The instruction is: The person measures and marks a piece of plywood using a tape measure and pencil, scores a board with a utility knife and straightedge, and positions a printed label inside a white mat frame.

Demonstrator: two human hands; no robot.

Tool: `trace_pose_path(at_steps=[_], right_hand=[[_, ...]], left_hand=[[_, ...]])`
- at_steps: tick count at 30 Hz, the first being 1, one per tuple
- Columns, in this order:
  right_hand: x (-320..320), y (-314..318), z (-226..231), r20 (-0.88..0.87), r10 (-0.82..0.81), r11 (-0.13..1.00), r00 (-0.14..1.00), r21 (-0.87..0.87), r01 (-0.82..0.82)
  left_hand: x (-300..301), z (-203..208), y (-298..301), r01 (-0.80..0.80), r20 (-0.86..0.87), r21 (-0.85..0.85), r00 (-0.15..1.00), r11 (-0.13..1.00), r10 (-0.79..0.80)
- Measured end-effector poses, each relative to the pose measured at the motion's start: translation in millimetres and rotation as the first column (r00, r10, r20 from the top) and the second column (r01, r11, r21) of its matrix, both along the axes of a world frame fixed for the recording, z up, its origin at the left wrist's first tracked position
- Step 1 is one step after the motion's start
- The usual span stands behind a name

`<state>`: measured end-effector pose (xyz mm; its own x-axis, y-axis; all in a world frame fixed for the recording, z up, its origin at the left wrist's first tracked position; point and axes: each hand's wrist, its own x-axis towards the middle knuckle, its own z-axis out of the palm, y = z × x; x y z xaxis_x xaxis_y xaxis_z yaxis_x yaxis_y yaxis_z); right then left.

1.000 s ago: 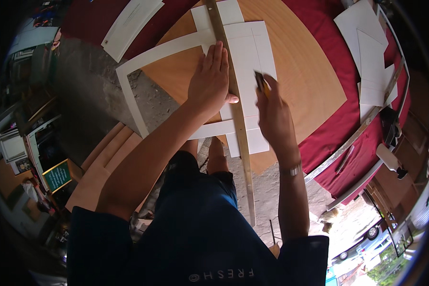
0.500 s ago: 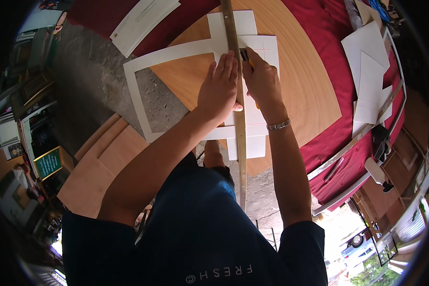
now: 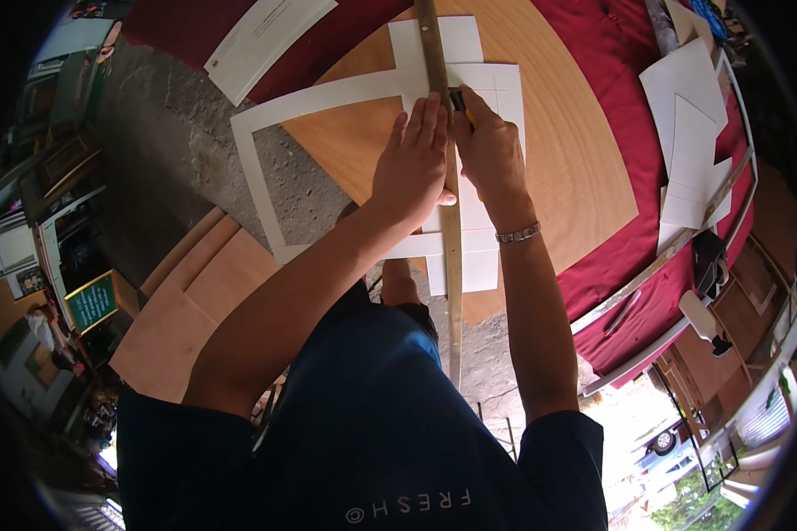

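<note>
Partly under left fingers (image 3: pixel 428 126), long straightedge (image 3: pixel 454 265)

Left, a yellow-framed green sign (image 3: pixel 92 303) sits near brown boards (image 3: pixel 190 323) — lower right, a car wheel (image 3: pixel 664 442) shows.

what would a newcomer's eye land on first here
Probably the long straightedge running down the middle over white card, with the left hand pressed against it. Just right of it, the right hand grips a utility knife. Deep red cloth stands out farther right.
</note>
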<state>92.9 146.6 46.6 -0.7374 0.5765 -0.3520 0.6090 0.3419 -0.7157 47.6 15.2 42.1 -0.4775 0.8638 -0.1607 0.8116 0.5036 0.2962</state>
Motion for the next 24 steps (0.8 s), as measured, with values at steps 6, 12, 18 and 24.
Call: trace_pose_path(at_steps=[6, 12, 18, 24], right_hand=[[-6.2, 1.4, 4.8, 0.021, 0.069, 0.992, 0.997, 0.102, -0.071], [-16.6, 12.0, 2.8, 0.051, 0.241, 0.941, 0.969, 0.231, -0.246], [-24.8, 14.1, 7.5, 0.149, 0.195, 0.963, 0.969, 0.158, -0.218], [-27.8, 12.3, 8.0, 0.18, 0.189, 0.957, 0.965, 0.186, -0.222]], left_hand=[[-0.2, -0.5, 1.4, 0.0, -0.019, -0.025, 1.0, 1.0, -0.001], [-0.5, 1.6, 3.2, 0.018, -0.036, -0.09, 0.999, 0.996, -0.022], [-2.1, 3.6, 4.6, 0.022, -0.028, -0.137, 0.999, 0.99, -0.026], [-2.7, 1.7, 4.6, 0.026, -0.015, -0.155, 0.999, 0.988, -0.029]])
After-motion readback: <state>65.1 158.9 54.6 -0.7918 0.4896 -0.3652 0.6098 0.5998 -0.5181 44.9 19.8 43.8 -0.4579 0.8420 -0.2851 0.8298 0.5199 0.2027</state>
